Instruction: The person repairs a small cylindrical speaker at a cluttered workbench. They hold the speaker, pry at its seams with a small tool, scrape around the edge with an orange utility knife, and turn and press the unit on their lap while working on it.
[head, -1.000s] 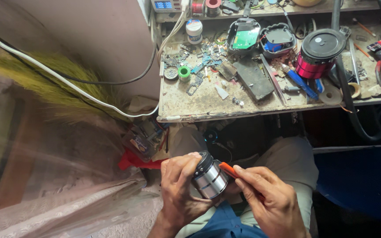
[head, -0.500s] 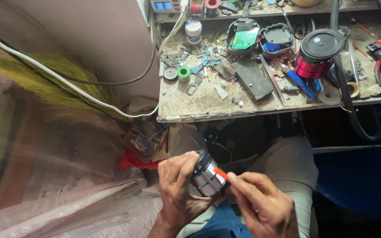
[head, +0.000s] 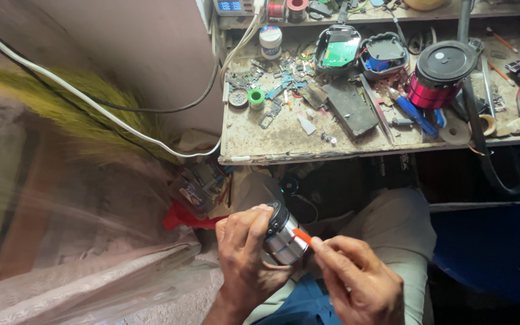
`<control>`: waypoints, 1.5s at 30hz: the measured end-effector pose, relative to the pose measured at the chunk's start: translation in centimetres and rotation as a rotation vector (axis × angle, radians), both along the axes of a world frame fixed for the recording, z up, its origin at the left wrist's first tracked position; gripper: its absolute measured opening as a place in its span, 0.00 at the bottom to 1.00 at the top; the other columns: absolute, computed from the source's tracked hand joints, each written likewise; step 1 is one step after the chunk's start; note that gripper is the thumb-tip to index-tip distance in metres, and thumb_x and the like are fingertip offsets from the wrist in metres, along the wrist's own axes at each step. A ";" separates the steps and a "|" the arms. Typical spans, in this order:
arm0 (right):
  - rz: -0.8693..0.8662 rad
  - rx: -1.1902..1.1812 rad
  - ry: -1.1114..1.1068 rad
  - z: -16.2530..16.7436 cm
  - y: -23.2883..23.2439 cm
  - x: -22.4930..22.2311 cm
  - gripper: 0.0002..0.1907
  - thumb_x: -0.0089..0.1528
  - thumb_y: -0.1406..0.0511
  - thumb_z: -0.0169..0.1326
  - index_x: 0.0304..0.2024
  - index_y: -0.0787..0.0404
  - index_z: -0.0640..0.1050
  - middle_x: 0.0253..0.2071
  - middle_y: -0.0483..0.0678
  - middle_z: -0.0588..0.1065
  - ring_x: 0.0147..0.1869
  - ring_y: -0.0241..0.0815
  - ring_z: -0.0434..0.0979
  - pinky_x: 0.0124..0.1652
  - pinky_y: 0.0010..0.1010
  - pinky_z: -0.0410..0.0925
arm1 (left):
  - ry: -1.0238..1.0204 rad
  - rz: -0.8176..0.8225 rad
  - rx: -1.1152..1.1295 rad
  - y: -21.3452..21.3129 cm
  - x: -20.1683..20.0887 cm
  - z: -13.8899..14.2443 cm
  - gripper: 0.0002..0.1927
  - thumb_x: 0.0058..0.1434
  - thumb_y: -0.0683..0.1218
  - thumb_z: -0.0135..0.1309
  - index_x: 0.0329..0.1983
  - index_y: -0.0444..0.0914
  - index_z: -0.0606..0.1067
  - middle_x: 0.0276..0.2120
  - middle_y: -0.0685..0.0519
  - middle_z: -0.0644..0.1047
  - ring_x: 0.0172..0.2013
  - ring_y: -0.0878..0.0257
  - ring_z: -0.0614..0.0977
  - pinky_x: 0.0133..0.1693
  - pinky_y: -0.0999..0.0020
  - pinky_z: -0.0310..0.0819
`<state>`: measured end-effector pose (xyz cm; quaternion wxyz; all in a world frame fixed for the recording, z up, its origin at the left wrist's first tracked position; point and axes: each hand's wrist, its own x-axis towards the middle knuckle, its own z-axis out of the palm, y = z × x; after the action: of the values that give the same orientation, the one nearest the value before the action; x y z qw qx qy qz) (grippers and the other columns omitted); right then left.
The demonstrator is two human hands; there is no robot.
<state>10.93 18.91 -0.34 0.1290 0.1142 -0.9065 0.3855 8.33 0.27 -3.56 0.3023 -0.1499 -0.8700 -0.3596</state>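
The left hand (head: 245, 256) gripped a silver cylinder (head: 284, 238); the right hand (head: 356, 283) pinched an orange-tipped tool (head: 302, 236) against it.

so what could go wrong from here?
1. The left hand holds the shiny metal cylinder in the air over the lap, unsupported; it might slip and fall.
2. The right hand pushes an orange-tipped tool against the cylinder, close to the left fingers; a slip could jab them.
3. The workbench is littered with small parts, so anything taken off could get lost.
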 end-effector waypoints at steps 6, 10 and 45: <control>0.003 -0.017 0.019 0.0 -0.2 0.2 0.20 0.51 0.74 0.65 0.45 0.55 0.85 0.37 0.44 0.80 0.34 0.31 0.85 0.31 0.21 0.76 | 0.000 0.021 0.000 0.1 0.0 0.0 0.45 0.41 0.59 0.73 0.58 0.35 0.69 0.51 0.46 0.77 0.50 0.51 0.79 0.51 0.53 0.66; 0.047 0.016 0.074 -0.1 -0.5 0.5 0.20 0.50 0.74 0.65 0.44 0.53 0.86 0.36 0.43 0.80 0.33 0.31 0.84 0.31 0.21 0.74 | -0.007 0.021 -0.017 0.1 0.1 0.1 0.43 0.44 0.59 0.73 0.59 0.36 0.70 0.51 0.48 0.77 0.51 0.52 0.80 0.52 0.53 0.66; 0.079 -0.206 -0.110 0.0 1.9 -0.8 0.18 0.57 0.72 0.62 0.50 0.59 0.83 0.36 0.48 0.82 0.33 0.35 0.82 0.28 0.22 0.74 | 0.200 -0.109 0.144 0.1 -0.6 -0.7 0.47 0.42 0.56 0.78 0.60 0.37 0.66 0.52 0.45 0.77 0.49 0.51 0.81 0.53 0.53 0.73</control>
<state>10.17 20.86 -0.29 0.0749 0.1147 -0.8625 0.4871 7.73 0.33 -4.29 0.3773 -0.2099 -0.7981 -0.4202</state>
